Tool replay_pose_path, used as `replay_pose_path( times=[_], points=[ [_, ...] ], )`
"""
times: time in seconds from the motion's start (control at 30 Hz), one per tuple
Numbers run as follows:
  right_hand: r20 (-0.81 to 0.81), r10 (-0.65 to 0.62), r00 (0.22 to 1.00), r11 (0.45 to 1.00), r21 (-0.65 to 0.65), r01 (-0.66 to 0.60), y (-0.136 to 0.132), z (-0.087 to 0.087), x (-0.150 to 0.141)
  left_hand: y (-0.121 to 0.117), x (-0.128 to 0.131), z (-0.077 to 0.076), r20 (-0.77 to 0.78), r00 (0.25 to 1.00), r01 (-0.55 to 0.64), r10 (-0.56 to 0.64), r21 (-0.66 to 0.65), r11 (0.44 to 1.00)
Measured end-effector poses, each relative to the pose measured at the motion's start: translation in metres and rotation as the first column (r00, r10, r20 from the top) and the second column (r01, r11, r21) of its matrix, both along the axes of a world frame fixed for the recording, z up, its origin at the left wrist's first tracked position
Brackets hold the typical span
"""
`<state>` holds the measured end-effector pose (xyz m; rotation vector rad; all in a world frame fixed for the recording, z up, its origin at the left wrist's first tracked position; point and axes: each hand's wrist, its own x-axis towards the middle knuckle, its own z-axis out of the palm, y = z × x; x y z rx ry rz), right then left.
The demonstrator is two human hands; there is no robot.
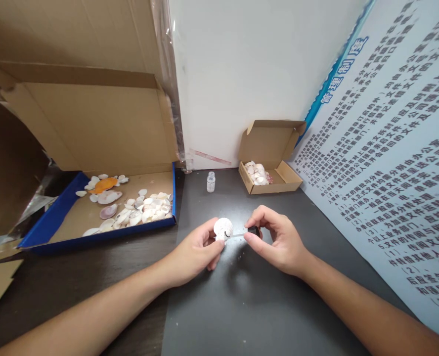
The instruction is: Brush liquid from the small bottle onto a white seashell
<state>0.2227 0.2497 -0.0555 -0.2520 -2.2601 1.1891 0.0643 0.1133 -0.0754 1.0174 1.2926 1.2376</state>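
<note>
Between the thumb and fingers of my left hand (193, 254) is a white ribbed seashell (222, 227), with a smaller white piece against its lower edge. My right hand (282, 244) pinches the black cap of a brush applicator (254, 231). Its thin pale stem points left, and the tip reaches the shell's lower edge. Whether the smaller piece is joined to the shell I cannot tell. Beyond both hands a small clear glass bottle (211, 184) with a white label stands upright, uncapped.
At left, a blue-edged cardboard box (130, 228) lies open, holding many loose shells (151, 210) and an orange shell (105, 185). A smaller open cardboard box (286, 185) with shells sits back right. A white panel (219, 89) and a printed board (390, 148) border the dark table (219, 316).
</note>
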Motion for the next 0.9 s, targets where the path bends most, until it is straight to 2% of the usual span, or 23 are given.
replay_pose_path(
  times=[0.1,0.27,0.4,0.57,0.7,0.83,0.9],
  points=[
    [-0.018,-0.015,1.000,1.000,-0.027,0.014,0.0009,-0.0004,-0.0018,-0.0003,-0.0006,-0.0010,-0.007,1.000,0.007,-0.007,-0.001,1.000],
    [-0.020,-0.182,0.983,0.983,-0.015,0.182,0.0012,0.0019,-0.0042,0.0000,-0.0012,0.0005,0.006,1.000,0.000,0.000,-0.011,1.000],
    [-0.019,-0.061,0.998,0.995,-0.078,0.059,0.0011,0.0033,-0.0055,0.0004,-0.0011,0.0023,0.022,1.000,0.011,-0.011,-0.006,1.000],
    [0.015,-0.146,0.989,0.986,-0.079,0.146,0.0021,0.0022,-0.0060,0.0002,-0.0012,0.0020,0.031,0.999,0.016,-0.016,-0.004,1.000],
    [-0.031,-0.044,0.999,0.994,-0.101,0.041,0.0016,0.0022,-0.0043,0.0002,-0.0015,0.0013,0.040,0.999,0.011,-0.011,-0.008,1.000],
    [0.006,-0.112,0.994,0.993,-0.036,0.112,0.0010,0.0013,-0.0044,0.0005,-0.0024,-0.0001,0.040,0.999,0.019,-0.019,-0.001,1.000],
    [-0.018,-0.100,0.995,0.993,-0.059,0.099,0.0015,0.0008,-0.0048,0.0007,-0.0026,-0.0004,0.042,0.999,0.017,-0.017,-0.001,1.000]
  ],
)
